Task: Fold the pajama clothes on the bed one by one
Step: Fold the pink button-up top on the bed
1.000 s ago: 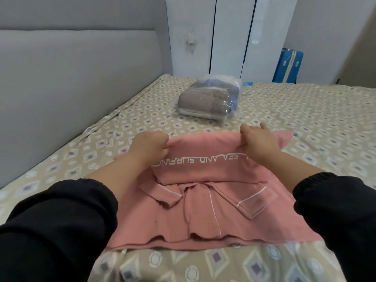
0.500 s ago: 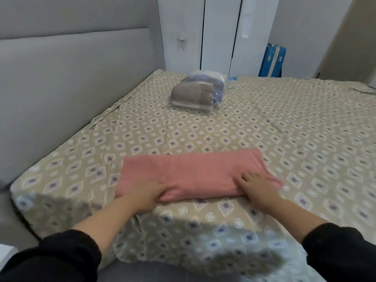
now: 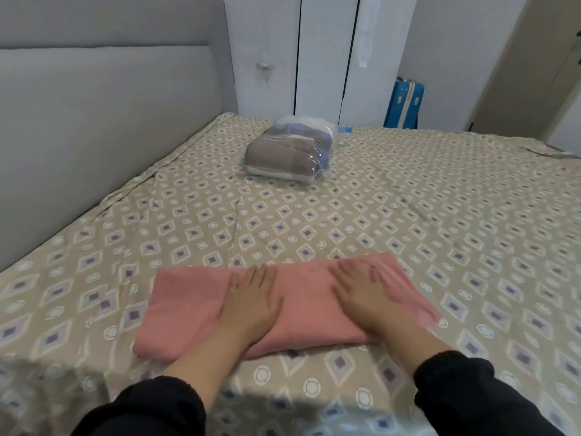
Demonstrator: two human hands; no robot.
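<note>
Head view, folded pink pajama [image 3: 188,306], left hand [image 3: 251,298], right hand [image 3: 361,294] flat atop

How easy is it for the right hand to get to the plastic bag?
Probably yes, with a lean forward. The right hand lies flat on the pink pajama, holding nothing, and only bare bedsheet lies between it and the far-off plastic bag.
</note>
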